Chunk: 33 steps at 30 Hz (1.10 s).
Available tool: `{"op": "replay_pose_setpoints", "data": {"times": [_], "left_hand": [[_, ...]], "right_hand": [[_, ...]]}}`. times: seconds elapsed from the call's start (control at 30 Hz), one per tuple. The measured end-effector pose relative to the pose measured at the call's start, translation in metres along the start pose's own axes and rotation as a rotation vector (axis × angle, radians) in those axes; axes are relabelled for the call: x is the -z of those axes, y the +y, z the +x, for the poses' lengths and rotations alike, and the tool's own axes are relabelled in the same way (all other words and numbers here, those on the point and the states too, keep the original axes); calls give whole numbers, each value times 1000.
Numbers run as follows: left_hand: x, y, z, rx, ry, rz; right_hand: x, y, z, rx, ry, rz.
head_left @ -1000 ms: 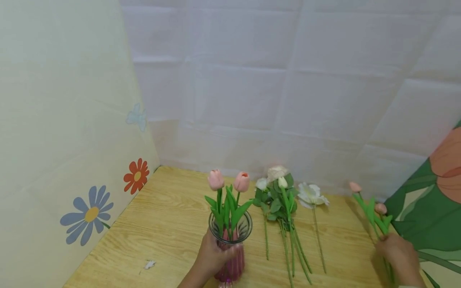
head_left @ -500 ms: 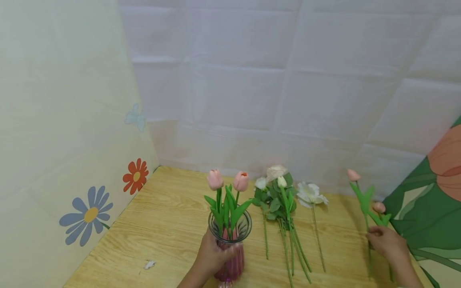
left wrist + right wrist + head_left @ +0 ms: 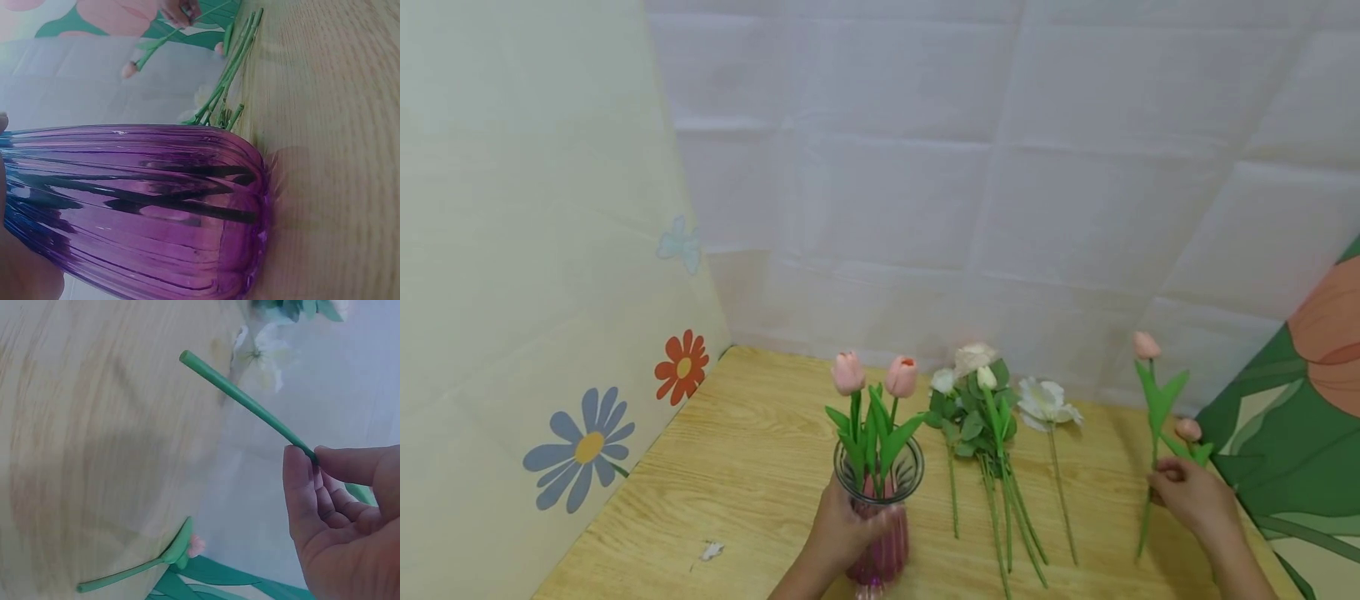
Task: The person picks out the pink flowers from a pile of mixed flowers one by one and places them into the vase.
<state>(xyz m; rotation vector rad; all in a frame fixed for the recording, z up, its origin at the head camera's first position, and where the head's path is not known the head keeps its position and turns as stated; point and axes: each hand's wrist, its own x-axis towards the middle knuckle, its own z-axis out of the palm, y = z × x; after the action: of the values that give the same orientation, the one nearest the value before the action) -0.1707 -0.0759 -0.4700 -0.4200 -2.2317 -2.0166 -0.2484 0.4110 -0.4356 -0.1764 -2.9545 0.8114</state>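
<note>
My left hand (image 3: 842, 533) grips the ribbed glass vase (image 3: 883, 554), pink-purple with a bluish top, which stands upright on the table. Two pink tulips (image 3: 872, 433) rise from it; their dark stems show through the glass in the left wrist view. Over at the right, the thumb and fingertips of my right hand (image 3: 1198, 496) pinch the stem of another pink tulip (image 3: 1159, 404). Its bloom points up, and the cut stem end (image 3: 219, 381) hangs free above the table. One more pink tulip (image 3: 134, 569) lies on the table just beyond that hand.
Between the hands lie a leafy bunch of white flowers (image 3: 973, 417), a white tulip (image 3: 988, 380) and a large white bloom (image 3: 1047, 405) on a thin stem. A white scrap (image 3: 712, 550) lies left on the wooden table (image 3: 760, 417). Cloth backdrops (image 3: 880, 183) enclose the back and sides.
My right hand has moved left and lifted one pink tulip upright, away from the other, which stays on the table. The left hand and vase have kept still.
</note>
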Motion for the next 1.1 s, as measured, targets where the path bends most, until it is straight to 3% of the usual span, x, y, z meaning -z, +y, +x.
{"op": "replay_pose_setpoints", "data": {"times": [0.2,0.57,1.1], "left_hand": [[0,-1,1,-12,9,25],[0,-1,1,-17,2,23],[0,-2,1,-16,3,-4]], "right_hand": [[-1,-16,-5,3,-16,125],[5,-49,-18,14,-38,130],[7,-97,-46,120,122,94]]}}
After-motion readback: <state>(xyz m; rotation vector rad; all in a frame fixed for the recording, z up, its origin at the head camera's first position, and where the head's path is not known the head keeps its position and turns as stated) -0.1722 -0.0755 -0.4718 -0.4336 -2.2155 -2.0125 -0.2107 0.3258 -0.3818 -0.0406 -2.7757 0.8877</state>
